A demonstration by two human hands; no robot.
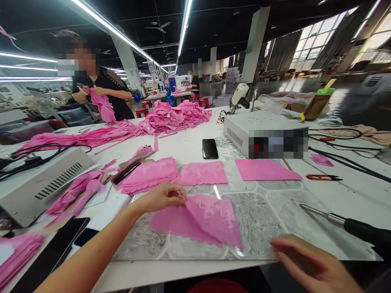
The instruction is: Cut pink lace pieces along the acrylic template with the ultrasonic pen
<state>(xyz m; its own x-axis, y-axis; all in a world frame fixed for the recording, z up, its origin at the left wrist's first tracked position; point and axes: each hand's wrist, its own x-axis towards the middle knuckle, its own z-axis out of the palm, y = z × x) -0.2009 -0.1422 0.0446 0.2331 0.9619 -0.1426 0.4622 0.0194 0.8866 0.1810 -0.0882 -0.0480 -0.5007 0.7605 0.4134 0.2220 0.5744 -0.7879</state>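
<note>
My left hand [169, 197] pinches the upper edge of a pink lace fabric piece [210, 209], lifting it at a slant. Under it, a second pink piece [171, 224] lies on the grey patterned mat [253, 219]. Over the mat's front right edge is my right hand [308, 260], fingers apart and holding nothing. To its right a hot-tipped-looking tool with a black handle [357, 228] and metal shaft rests on the mat. Behind my left hand stand a stack of pink lace pieces [149, 173], a thinner pile [201, 173] and a flat pink sheet [269, 169].
A black phone [210, 149] lies beyond the piles, left of a grey box [262, 122] with cables. Orange thread snips [324, 178] sit at right. Another grey box [45, 179] stands at left. Pink garments [174, 116] heap at the back, where a person [100, 87] holds pink fabric.
</note>
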